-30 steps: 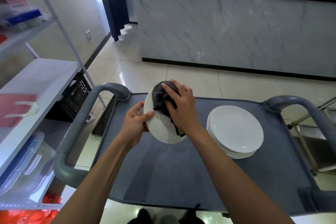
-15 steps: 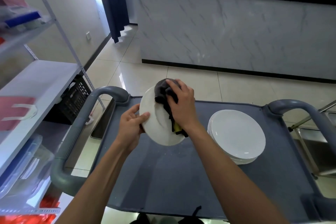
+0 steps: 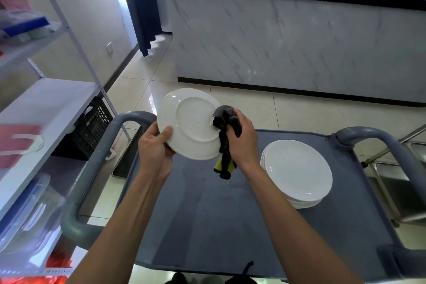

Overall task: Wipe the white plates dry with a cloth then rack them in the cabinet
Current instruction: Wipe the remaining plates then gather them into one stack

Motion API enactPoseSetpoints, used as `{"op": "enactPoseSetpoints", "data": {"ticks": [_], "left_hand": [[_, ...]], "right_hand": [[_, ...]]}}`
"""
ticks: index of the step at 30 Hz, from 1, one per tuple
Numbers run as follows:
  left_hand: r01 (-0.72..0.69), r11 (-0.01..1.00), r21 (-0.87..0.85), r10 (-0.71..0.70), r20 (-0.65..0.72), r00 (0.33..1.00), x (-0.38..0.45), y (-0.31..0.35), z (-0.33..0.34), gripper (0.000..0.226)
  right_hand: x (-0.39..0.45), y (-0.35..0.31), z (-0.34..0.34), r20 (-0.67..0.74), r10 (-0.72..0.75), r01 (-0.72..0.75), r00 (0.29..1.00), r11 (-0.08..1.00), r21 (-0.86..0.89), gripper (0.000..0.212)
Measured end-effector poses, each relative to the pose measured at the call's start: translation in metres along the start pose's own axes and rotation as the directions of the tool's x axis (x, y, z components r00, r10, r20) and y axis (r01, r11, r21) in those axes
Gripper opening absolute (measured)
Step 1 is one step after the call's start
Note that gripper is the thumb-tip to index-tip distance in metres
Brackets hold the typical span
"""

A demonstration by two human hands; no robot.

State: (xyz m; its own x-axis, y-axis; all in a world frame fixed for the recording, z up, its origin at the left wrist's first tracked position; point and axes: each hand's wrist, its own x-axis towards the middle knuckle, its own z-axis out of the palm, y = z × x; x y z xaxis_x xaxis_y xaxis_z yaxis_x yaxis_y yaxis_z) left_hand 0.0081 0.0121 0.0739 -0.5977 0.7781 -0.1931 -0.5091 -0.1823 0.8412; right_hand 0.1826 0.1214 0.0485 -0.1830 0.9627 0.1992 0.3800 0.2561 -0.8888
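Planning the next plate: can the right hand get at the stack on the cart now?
Probably not yet: the right hand grips the cloth against the held plate. The stack itself lies uncovered just beside it.

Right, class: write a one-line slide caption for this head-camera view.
Left hand holds a plate underside-up while right hand wipes its edge with a cloth; more plates wait on the cart.

White plate [image 3: 191, 122]; dark grey cloth [image 3: 227, 131], yellow edge; blue-grey cart [image 3: 207, 203].

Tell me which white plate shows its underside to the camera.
The plate held up in the hands; its foot ring faces the camera. The stacked plates lie face up on the cart.
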Motion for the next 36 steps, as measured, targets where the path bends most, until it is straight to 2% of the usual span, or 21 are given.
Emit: {"op": "enactPoseSetpoints", "data": {"ticks": [4,12,18,23,28,36], "left_hand": [[-0.027,1.000,-0.012,0.027,-0.030,0.999,0.002,-0.002,0.008,0.029],[-0.034,0.999,0.021,0.035,-0.090,0.995,0.001,-0.001,0.020,0.030],[-0.029,0.999,0.021,0.032,-0.114,0.993,-0.002,0.000,0.011,0.030],[-0.008,1.000,0.004,0.009,-0.108,0.994,-0.003,0.000,0.003,0.032],[0.019,1.000,0.007,-0.018,-0.073,0.997,-0.002,0.003,-0.004,0.032],[0.052,0.989,0.135,-0.069,0.122,0.990,-0.009,0.010,-0.011,0.029]], "right_hand": [[-0.018,-0.002,0.011,-0.054,-0.077,0.075,0.996,0.996,-0.046,0.050],[-0.066,-0.022,0.040,0.025,-0.250,0.251,0.968,0.958,-0.138,0.051],[-0.077,-0.024,0.044,0.062,-0.322,0.328,0.945,0.929,-0.171,0.051],[-0.078,-0.017,0.036,-0.002,-0.331,0.325,0.943,0.927,-0.188,0.053],[-0.067,-0.009,0.023,-0.069,-0.279,0.261,0.958,0.945,-0.195,0.052],[-0.033,-0.008,0.001,-0.136,-0.220,0.184,0.966,0.955,-0.234,0.046]]}}
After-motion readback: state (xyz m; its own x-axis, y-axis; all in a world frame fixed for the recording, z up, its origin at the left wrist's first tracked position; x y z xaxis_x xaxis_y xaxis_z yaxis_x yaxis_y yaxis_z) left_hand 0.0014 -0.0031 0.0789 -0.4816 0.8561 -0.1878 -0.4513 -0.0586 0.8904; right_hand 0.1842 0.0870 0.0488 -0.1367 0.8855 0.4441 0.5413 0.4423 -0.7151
